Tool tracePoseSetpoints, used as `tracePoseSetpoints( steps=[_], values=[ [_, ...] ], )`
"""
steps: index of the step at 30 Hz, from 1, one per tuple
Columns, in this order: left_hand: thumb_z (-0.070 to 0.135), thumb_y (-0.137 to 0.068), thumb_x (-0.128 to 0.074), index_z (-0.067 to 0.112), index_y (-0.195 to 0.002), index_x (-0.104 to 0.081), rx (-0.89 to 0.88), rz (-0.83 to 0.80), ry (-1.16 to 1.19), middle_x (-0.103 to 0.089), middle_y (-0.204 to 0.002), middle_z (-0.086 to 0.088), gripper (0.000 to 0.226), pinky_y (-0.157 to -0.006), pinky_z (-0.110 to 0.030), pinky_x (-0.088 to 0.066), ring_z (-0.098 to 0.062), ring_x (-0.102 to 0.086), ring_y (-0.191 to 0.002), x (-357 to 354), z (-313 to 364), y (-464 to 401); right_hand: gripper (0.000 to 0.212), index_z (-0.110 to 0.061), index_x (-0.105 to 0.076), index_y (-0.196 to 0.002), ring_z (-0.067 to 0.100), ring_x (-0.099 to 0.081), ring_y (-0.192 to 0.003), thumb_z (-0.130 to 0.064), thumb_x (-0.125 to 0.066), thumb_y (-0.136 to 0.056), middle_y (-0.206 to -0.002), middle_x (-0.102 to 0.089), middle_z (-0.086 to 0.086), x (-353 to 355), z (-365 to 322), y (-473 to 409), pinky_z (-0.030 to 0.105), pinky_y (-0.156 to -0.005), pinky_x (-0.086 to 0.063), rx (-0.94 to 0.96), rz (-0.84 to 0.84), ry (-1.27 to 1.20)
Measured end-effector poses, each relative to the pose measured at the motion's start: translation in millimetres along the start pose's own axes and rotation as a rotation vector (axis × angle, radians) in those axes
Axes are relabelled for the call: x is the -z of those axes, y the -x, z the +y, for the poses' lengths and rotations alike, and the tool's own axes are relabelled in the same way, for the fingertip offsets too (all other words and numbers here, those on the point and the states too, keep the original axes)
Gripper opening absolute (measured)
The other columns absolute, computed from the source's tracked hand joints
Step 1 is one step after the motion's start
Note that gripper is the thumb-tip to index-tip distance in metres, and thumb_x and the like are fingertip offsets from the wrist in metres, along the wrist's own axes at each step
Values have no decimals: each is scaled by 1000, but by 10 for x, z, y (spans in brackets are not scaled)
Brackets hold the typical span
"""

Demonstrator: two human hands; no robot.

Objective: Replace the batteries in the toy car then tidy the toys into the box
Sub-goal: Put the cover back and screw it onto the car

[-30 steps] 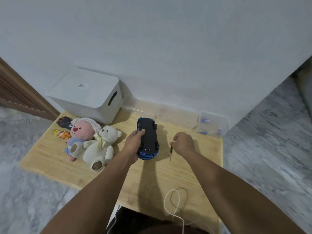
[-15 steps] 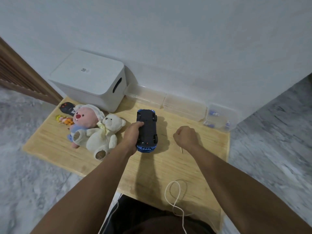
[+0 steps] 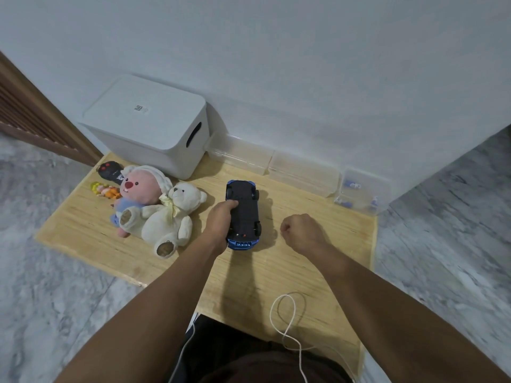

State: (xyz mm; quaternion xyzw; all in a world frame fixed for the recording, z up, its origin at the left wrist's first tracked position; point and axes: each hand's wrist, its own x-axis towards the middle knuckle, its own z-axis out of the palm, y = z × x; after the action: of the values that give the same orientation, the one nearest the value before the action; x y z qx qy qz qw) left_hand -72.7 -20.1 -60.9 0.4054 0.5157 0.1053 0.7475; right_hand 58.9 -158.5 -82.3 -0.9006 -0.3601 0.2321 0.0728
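While the toy car [image 3: 242,214] lies belly-up on the wooden tabletop [image 3: 276,272], its long axis runs straight away from me toward the wall, blue bumper at my end. My left hand [image 3: 219,221] grips its left flank, thumb hooked over the dark underside, fingers wrapped below; that pins it.

My right hand [image 3: 300,230] sits just right of the car, apart from it, curled into a loose fist. Whether anything is pinched inside it, I cannot tell; no tool tip shows.

The relation that matters: the underside faces up and lies to the left of my right hand, near the car's middle. My guess is the battery hatch is on that dark panel, though no seam or screw reads clearly. The right hand is the free one and the nearer to work it; a short sideways reach across would do.

Fresh cells appear to be in the clear container [image 3: 359,194] at far right. The white lidded box [image 3: 149,125] stands back left, plush bear [image 3: 171,217] and pink plush [image 3: 138,197] before it, not yet tidied.
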Motion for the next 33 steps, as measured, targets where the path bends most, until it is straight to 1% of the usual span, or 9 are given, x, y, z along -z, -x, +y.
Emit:
tracePoseSetpoints(
  steps=[3,5,7,10,14,17,21,30,33],
  values=[
    [23,-95,-51,13,-105,-62,-1,-8,9,-71,-94,-10,18,-78,-44,-55,-29,-68,-81,-10,16,20,20,-14,-67,-95,26,-61,-87,-10,-48,-91,-98,-66,5,-43,-4,7,35,-70,-49,90,-29,163],
    [23,-95,-51,13,-105,-62,-10,-13,3,-71,-94,-10,18,-80,-45,-55,-29,-67,-81,-19,27,33,19,-12,-63,-99,26,-60,-88,-12,-45,-93,-100,-63,5,-63,-8,9,37,-73,-50,74,-39,158],
    [24,-95,-51,12,-105,-62,-29,-14,-15,-70,-96,-10,19,-79,-44,-55,-29,-67,-81,-27,45,57,16,-14,-64,-94,25,-61,-85,-13,-48,-91,-95,-65,3,-40,-27,-7,34,-72,-51,4,1,35],
    [25,-94,-52,12,-110,-62,-65,-15,-60,-70,-103,-13,23,-80,-46,-55,-31,-67,-86,-46,75,87,11,-18,-64,-81,20,-62,-80,-14,-56,-87,-79,-65,-4,115,-111,-73,28,-70,-50,-93,168,-329],
    [24,-93,-52,13,-105,-62,-122,-18,-102,-69,-103,-11,18,-71,-38,-55,-28,-66,-86,-118,118,138,10,-21,-64,-77,17,-59,-76,-12,-61,-82,-76,-63,-4,451,-351,-119,26,-71,-48,-15,327,-570],
    [22,-93,-53,13,-98,-60,-153,-25,-119,-68,-101,-12,12,-68,-36,-54,-28,-65,-85,-188,142,177,10,-22,-67,-77,15,-60,-77,-13,-63,-81,-76,-64,-3,587,-506,-109,26,-72,-47,82,322,-577],
    [22,-91,-56,13,-94,-60,-181,-31,-121,-69,-106,-18,10,-82,-46,-55,-34,-66,-94,-250,169,225,8,-19,-70,-80,14,-61,-76,-13,-64,-81,-73,-61,-7,646,-581,-79,23,-70,-46,182,267,-475],
    [22,-92,-56,14,-92,-58,-226,-31,-152,-69,-98,-14,9,-79,-43,-54,-29,-65,-85,-303,207,300,10,-19,-73,-77,12,-60,-73,-11,-67,-77,-73,-64,-5,789,-573,-52,21,-66,-42,143,224,-468],
    [22,-92,-57,15,-89,-59,-244,-35,-163,-68,-95,-12,8,-80,-45,-54,-29,-63,-85,-319,217,321,9,-17,-75,-74,12,-61,-73,-9,-70,-75,-72,-67,-5,831,-555,-60,24,-67,-47,135,211,-483]
  ],
)
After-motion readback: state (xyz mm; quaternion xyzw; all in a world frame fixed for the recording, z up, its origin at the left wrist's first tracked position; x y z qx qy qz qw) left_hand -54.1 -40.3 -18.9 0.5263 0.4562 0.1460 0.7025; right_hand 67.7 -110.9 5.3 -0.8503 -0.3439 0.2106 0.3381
